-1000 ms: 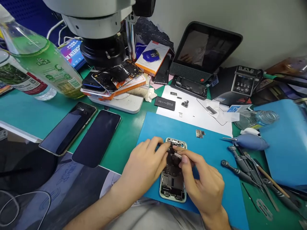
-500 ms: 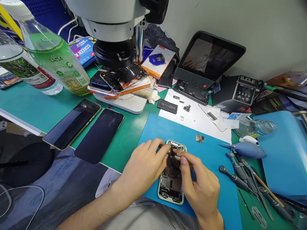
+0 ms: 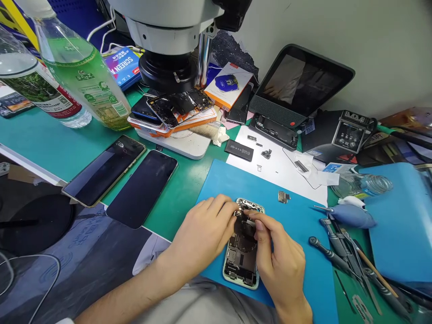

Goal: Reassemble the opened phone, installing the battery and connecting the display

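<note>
An opened phone point(image 3: 241, 258) with its inner parts bare lies on a blue mat point(image 3: 229, 173), its top end pointing away from me. My left hand point(image 3: 205, 225) curls over the upper left edge of the phone, fingertips closed against it. From the other side, my right hand point(image 3: 281, 254) reaches in, thumb and index finger bent close together over the phone's upper part. Anything between those fingertips is too small or hidden to make out. A small metal shield plate point(image 3: 283, 196) lies on the mat beyond my right hand.
White paper point(image 3: 286, 173) behind the mat carries a black battery point(image 3: 239, 150) and small parts. Screwdrivers point(image 3: 330, 254) and a blue air blower point(image 3: 353, 216) lie right. Two dark phones point(image 3: 143, 189) lie left, near bottles point(image 3: 83, 81). A microscope point(image 3: 168, 49) overhangs stacked boxes.
The view has shifted slightly, so the surroundings appear a little to the right. Both hands stay at the upper part of the phone, the right fingers barely moved.
</note>
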A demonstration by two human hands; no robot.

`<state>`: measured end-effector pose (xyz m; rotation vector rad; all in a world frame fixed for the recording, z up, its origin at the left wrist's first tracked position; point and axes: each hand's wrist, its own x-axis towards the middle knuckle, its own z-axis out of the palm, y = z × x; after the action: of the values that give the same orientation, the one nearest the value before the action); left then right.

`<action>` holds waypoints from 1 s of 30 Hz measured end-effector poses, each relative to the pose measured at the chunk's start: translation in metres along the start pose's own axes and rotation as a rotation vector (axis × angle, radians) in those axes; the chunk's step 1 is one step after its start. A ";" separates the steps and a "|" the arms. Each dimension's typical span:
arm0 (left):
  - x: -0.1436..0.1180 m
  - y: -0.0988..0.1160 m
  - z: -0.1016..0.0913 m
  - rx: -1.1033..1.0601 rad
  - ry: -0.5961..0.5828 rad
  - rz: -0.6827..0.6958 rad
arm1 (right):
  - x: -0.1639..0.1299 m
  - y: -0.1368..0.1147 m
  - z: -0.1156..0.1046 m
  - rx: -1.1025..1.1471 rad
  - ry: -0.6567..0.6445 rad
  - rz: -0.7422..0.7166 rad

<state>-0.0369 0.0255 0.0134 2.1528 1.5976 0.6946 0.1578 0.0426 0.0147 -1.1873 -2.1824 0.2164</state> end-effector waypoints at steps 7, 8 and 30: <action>-0.004 -0.003 -0.002 -0.012 -0.014 0.019 | -0.001 0.001 -0.001 0.034 0.000 0.047; -0.004 -0.003 -0.002 -0.006 -0.013 0.023 | -0.001 0.001 -0.001 0.039 0.001 0.049; -0.001 0.003 0.003 0.128 -0.009 0.040 | -0.003 0.001 -0.004 0.074 -0.047 0.010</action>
<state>-0.0329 0.0240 0.0122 2.2808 1.6394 0.6090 0.1621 0.0405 0.0162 -1.1633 -2.1900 0.3292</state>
